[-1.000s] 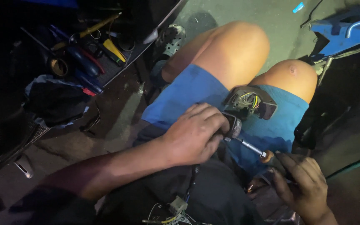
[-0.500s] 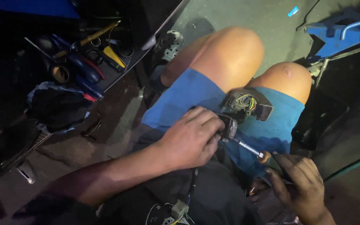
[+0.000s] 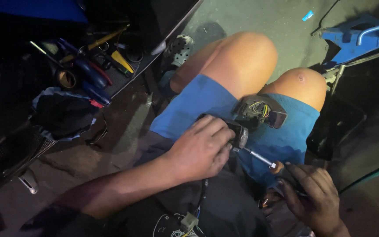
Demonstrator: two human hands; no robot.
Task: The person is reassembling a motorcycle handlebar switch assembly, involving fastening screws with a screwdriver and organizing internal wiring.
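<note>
My left hand is wrapped around a small dark cylindrical part resting on my lap, over blue shorts. A screwdriver with a metal shaft and orange-brown handle points into that part. My right hand grips the screwdriver's handle end at the lower right. Just beyond the part lies an opened black housing with coloured wires on my right thigh. A cable with a white connector hangs below my left hand.
A dark tray of hand tools, with pliers, screwdrivers and tape, sits at the upper left on the floor. A sandal lies by my knee. A blue metal frame stands at the upper right. A green hose runs at the right.
Both hands keep their grip; the screwdriver and part shift only slightly. The view has drifted a little.
</note>
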